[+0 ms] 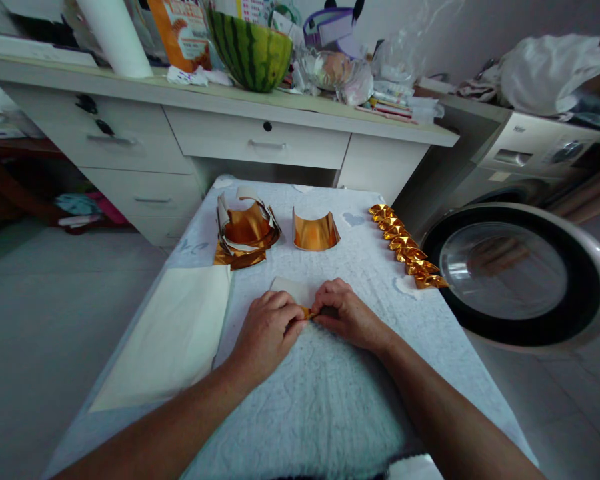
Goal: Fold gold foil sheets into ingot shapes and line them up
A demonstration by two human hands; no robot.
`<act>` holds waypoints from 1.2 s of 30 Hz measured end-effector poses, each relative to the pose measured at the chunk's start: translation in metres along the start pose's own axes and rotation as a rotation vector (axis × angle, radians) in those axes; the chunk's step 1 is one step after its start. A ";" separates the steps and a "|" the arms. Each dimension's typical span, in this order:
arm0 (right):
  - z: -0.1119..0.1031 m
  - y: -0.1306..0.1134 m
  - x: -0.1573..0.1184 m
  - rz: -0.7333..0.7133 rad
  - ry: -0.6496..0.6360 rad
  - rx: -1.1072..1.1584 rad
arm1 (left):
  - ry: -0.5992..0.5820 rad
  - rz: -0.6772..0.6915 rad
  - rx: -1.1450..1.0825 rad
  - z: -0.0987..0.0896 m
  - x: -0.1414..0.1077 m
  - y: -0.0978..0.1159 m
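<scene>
Worktop (325, 393) under pale-blue quilted cloth: free between the bare forearms (180, 417). Right of the right hand (347, 312), an open lane reaches the row of folded shiny gold foil pieces (405, 245); a round, black-rimmed washer door (505, 263) stands beyond. Left: flat cream sheet (173, 333), low obstacle. Ahead: stacked curved gold sheets (245, 227) and single curved gold sheet (316, 233), narrow gap between.

I am recording the gold piece (307, 313) as mostly hidden — the left hand (266, 331) and right hand (351, 315) are covering its ends — while the view's bottom edge is cropping a white item (414, 469).
</scene>
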State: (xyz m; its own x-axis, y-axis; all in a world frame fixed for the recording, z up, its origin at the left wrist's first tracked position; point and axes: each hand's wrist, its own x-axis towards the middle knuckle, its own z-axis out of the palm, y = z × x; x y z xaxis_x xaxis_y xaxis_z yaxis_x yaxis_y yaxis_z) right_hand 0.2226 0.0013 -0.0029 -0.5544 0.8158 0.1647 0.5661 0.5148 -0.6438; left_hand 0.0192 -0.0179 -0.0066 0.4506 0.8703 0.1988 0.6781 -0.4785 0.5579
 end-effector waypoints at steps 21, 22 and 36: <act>0.002 -0.006 0.001 0.078 0.016 -0.052 | 0.041 -0.038 0.007 0.000 -0.001 0.002; 0.002 -0.006 0.001 0.092 0.020 -0.056 | 0.039 -0.040 0.010 0.001 -0.001 0.002; 0.005 -0.017 0.006 0.242 0.039 -0.126 | 0.074 -0.104 0.022 0.006 -0.003 0.001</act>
State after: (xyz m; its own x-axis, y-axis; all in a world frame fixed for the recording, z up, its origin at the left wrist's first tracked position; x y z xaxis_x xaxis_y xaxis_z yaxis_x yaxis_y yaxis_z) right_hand 0.2067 -0.0036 0.0052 -0.3717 0.9271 0.0476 0.7520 0.3308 -0.5701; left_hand 0.0221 -0.0218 -0.0117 0.3339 0.9211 0.2003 0.7316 -0.3872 0.5611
